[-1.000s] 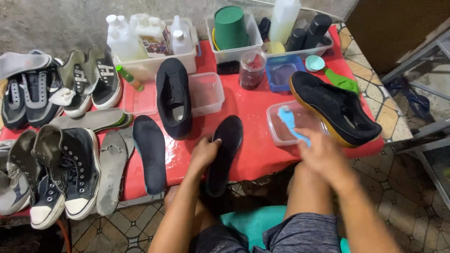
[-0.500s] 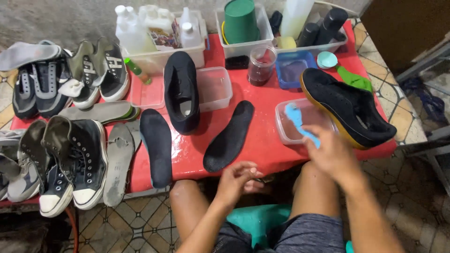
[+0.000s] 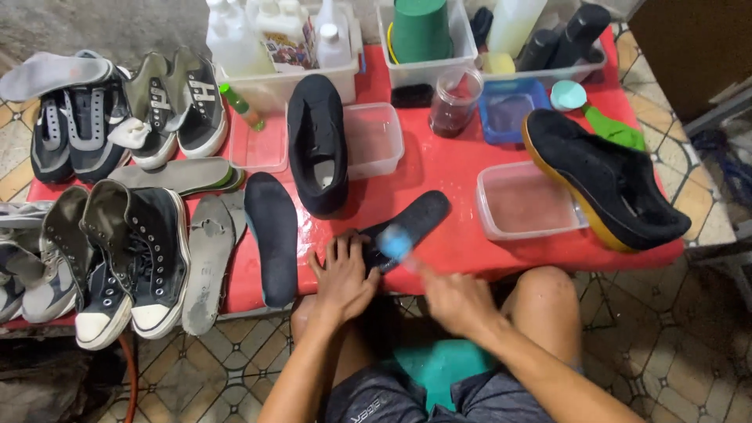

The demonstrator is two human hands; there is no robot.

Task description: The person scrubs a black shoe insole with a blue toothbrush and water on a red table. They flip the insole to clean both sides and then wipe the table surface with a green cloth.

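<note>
My left hand point(image 3: 342, 272) presses flat on the near end of a black insole point(image 3: 410, 225) that lies slanted on the red table point(image 3: 446, 168). My right hand point(image 3: 454, 300) grips a blue brush point(image 3: 394, 244), blurred, with its head on the same insole close to my left fingers. A second black insole point(image 3: 272, 235) lies to the left. A black slip-on shoe point(image 3: 317, 142) stands behind the two insoles, and its partner with a yellow sole point(image 3: 603, 180) lies on the right.
A clear tub point(image 3: 526, 200) of water sits right of the insole, another clear tub point(image 3: 374, 139) behind it. Bins of bottles point(image 3: 270, 43) and a green cup point(image 3: 421, 30) line the back. Sneakers point(image 3: 129, 251), worn insoles point(image 3: 205, 262) and more shoes point(image 3: 117, 110) crowd the left.
My right hand brought the brush from the water tub down onto the black insole. My left hand came up from my lap and pressed on the insole's near end.
</note>
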